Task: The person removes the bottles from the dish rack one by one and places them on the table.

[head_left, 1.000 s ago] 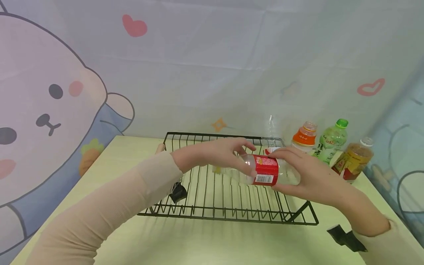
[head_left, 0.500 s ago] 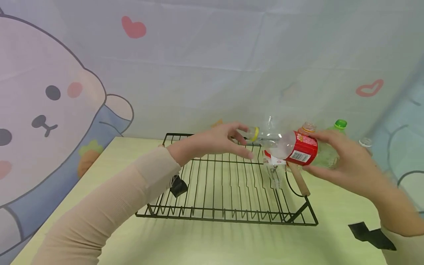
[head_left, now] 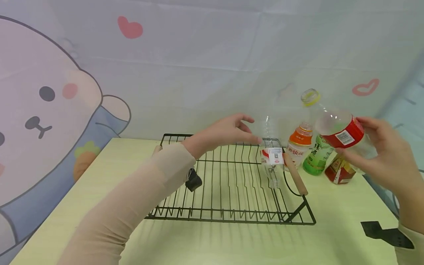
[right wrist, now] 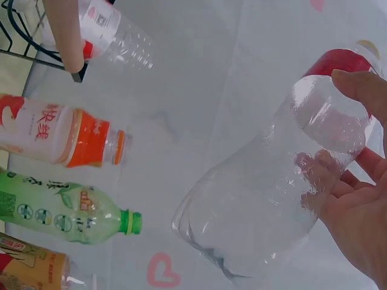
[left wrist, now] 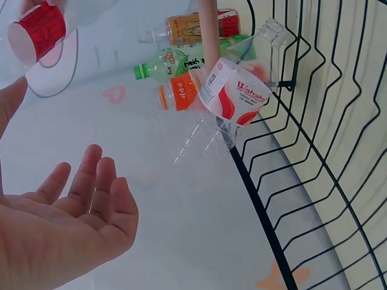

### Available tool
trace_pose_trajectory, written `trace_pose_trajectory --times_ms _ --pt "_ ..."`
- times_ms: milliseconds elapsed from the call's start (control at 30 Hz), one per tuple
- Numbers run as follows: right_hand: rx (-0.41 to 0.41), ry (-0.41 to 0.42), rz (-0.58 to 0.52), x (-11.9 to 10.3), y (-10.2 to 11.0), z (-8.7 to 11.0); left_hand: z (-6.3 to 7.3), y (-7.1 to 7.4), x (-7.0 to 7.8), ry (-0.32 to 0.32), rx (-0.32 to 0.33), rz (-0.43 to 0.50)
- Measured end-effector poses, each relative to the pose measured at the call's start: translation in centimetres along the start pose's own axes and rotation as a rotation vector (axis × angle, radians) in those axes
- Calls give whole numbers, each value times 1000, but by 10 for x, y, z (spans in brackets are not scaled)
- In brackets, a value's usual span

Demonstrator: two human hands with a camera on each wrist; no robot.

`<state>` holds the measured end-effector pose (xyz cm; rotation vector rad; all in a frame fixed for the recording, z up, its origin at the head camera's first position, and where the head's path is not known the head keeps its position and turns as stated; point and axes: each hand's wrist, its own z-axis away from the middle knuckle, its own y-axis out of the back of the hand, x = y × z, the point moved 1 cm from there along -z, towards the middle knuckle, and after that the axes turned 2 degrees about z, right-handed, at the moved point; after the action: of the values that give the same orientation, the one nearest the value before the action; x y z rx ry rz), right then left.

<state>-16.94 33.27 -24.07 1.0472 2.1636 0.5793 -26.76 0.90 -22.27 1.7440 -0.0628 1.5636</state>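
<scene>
A clear plastic bottle with a red label (head_left: 346, 134) and a yellow neck ring is held tilted in my right hand (head_left: 391, 154), above the bottles at the right. In the right wrist view its clear base (right wrist: 242, 211) faces the camera, with thumb and fingers around the body. My left hand (head_left: 228, 130) hovers over the back of the black wire rack (head_left: 228, 221), fingers apart and holding nothing. Near its thumb, an upside-down clear bottle with a white and red label (head_left: 272, 156) stands at the rack's right side.
Right of the rack stand an orange-capped-label milk drink bottle (head_left: 299, 140), a green bottle (head_left: 316, 158) and a bottle with a yellow and red label (head_left: 341, 171). A wooden handle (head_left: 296, 175) lines the rack's right side. A printed cloth (head_left: 198, 73) hangs behind the table.
My right hand has carried the red-labelled bottle from over the rack to the right, its neck now tipped upward. The left hand has let go of it and moved slightly up and right.
</scene>
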Motion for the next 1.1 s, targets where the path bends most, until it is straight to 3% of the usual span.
trace_pose_trajectory --times_ms 233,467,700,767,967,1100 --pt "39 -257 -72 19 -3 7 -23 -12 -4 -9 37 78" --pt "115 -361 -210 39 -15 14 -42 -23 -9 11 90 131" --pt "195 -432 -677 61 -37 23 -62 -35 -17 5 141 210" --pt "199 -445 -741 65 -43 25 -67 -40 -21 10 159 242" --pt "129 -561 -565 77 -58 33 -77 -56 -35 53 212 309" --pt "94 -587 -471 84 -67 38 -82 -65 -40 86 243 337"
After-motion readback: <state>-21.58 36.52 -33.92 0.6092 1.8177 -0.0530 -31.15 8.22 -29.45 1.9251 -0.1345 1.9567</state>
